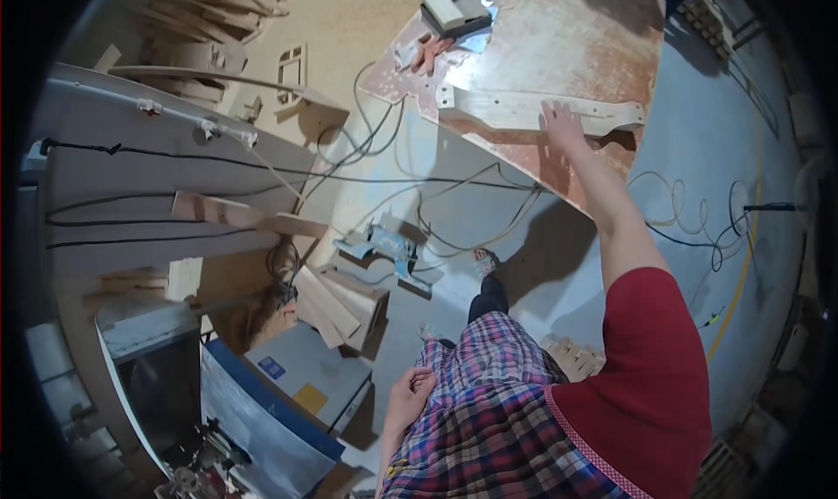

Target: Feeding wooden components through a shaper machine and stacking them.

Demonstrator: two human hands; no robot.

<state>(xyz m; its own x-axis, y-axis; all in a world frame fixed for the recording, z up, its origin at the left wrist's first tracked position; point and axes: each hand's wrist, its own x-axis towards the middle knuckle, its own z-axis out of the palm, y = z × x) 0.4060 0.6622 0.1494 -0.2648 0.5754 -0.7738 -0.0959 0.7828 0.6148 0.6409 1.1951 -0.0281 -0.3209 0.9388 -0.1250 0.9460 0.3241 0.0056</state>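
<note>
My right hand (559,125) lies on a long, pale shaped wooden piece (489,104) with holes, its fingers spread over the top. The piece rests on a worn, reddish-topped table (602,27). At the table's back left lie a pinkish-orange glove (426,55) and a grey-and-beige case or tool (447,10). My left hand (410,394) hangs low against my plaid apron (484,377) with its fingers curled; whether anything is inside them is hidden.
Hoses and cables (497,176) run under the table and across the floor. A teal metal object (393,254), wooden boards (323,307) and a grey cabinet (292,368) are below left. A machine (157,385) is at lower left; wooden parts (201,10) lie upper left.
</note>
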